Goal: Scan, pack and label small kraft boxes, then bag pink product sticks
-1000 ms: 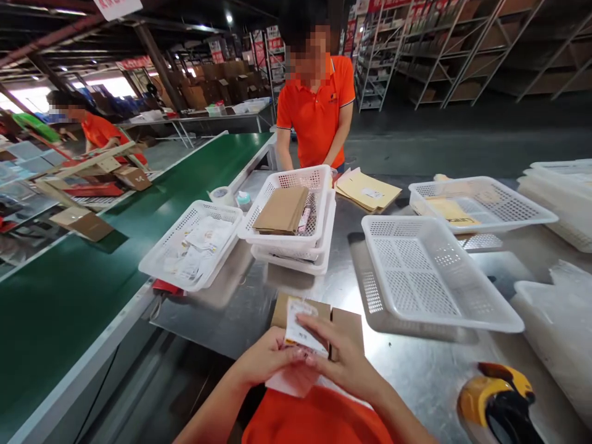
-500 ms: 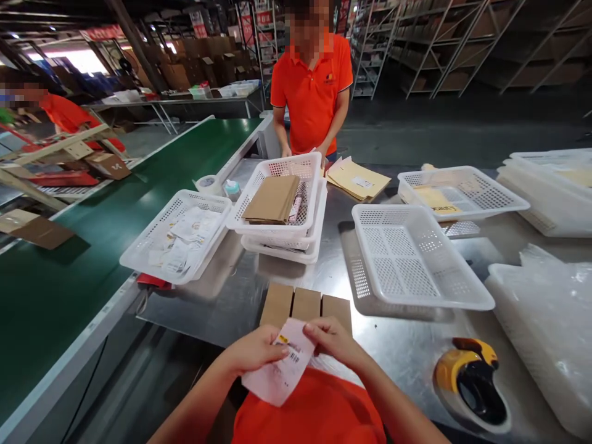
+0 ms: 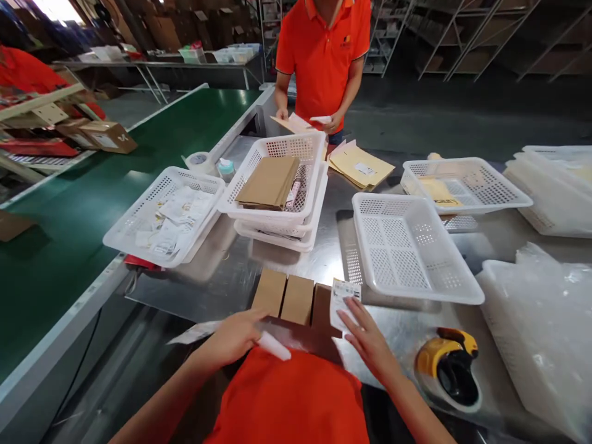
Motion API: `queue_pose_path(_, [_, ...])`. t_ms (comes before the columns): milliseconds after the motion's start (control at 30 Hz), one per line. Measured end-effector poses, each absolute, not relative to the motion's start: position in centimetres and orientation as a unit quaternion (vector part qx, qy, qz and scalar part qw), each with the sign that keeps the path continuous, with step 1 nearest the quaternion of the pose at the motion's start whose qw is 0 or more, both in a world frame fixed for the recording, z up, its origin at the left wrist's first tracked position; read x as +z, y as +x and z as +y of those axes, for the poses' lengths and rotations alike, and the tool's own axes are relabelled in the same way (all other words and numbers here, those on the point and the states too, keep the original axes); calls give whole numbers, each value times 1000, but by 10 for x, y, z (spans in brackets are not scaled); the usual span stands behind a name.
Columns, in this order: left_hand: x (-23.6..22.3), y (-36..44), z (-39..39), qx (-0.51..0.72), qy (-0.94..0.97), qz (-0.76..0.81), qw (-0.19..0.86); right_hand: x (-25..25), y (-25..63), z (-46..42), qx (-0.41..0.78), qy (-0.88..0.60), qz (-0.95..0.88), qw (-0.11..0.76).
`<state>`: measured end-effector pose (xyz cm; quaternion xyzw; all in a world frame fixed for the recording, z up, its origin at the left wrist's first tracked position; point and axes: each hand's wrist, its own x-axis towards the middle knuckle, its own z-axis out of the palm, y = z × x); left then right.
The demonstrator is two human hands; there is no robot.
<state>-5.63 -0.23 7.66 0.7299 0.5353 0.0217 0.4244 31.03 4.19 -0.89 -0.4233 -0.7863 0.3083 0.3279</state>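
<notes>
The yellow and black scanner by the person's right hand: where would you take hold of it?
I'd take the black handle of the scanner, coming down from above on the person's side with the right hand, which is nearest. The black part looks slimmer than the bulkier yellow head, so fingers could probably wrap it, and the white round base sits beneath, leaving the top free.

A warehouse packing area, with a green conveyor belt (image 3: 139, 142), metal shelving racks (image 3: 467, 37) and stacked cardboard cartons (image 3: 161, 24).

Nothing here reads clearly.
</notes>
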Motion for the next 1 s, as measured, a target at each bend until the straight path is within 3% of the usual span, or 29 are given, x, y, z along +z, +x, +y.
queue_pose_path(100, [60, -17, 26, -7, 785, 466, 409, -31, 306, 41, 156, -318, -905, 236])
queue_pose_path(200, [36, 4, 45, -46, 802, 428, 413, -45, 306, 45, 105, -292, -928, 207])
queue_pose_path(733, [20, 10, 55, -44, 759, 442, 476, -81, 297, 42, 103, -325, -924, 176])
queue_pose_path(1000, [22, 7, 53, -37, 759, 446, 472, -18, 276, 42, 97, -393, -914, 17])
